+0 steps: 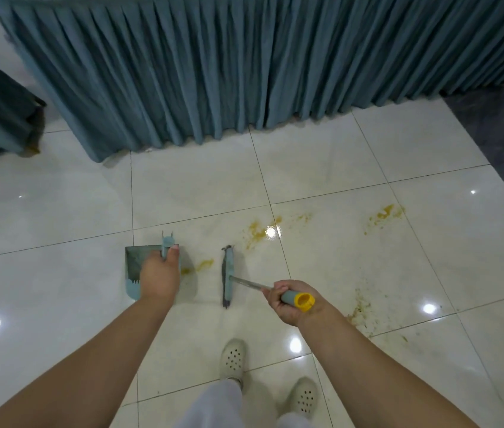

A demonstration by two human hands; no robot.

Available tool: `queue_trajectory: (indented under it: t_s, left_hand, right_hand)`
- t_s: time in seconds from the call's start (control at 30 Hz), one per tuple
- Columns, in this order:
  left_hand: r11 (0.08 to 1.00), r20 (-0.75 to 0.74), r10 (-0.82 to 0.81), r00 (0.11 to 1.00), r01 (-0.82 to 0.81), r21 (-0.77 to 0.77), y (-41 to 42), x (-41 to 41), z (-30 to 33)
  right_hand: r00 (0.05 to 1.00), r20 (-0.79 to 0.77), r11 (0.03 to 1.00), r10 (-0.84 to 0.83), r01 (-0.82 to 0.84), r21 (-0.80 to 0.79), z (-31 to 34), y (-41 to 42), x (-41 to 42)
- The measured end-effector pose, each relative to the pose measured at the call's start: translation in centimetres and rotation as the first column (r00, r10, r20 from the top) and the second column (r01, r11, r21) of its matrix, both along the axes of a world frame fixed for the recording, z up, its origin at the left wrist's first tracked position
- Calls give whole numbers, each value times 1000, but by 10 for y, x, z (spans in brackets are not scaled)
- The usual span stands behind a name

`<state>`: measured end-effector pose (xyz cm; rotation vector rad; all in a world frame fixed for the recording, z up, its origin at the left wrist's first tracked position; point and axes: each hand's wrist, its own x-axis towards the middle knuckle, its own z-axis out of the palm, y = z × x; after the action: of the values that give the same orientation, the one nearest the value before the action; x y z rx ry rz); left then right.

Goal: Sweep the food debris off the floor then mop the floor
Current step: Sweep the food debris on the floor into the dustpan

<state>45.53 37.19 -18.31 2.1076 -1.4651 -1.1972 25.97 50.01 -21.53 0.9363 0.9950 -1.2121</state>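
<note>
The person is sweeping, not yet mopping: the left hand (pixel 159 274) is clamping its fingers round the grey-blue plastic dustpan (pixel 135 261) handle, while the right hand (pixel 290 301) is gripping the yellow-capped metal-handled broom (pixel 228 277). Next, the brush likely needs drawing the yellow smeared food debris (pixel 206 264), lying between them on the glossy white tiled floor (pixel 321 168), panward.

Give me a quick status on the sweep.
Left hand on dustpan, right hand on broom. Yellow debris between them. Nothing blocking.
</note>
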Motion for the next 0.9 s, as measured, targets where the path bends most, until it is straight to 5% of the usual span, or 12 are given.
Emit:
queue_trajectory:
  t_s: [0.7,0.9]
  left_hand:
    - [925,-76,-378,923,380,12,9,-108,0]
    - [895,-91,-442,892,445,12,18,-141,-6]
  right_hand:
    - [869,-219,875,-444,473,100,17,138,-101]
    - [886,-204,901,-416,433,42,24,131,-93]
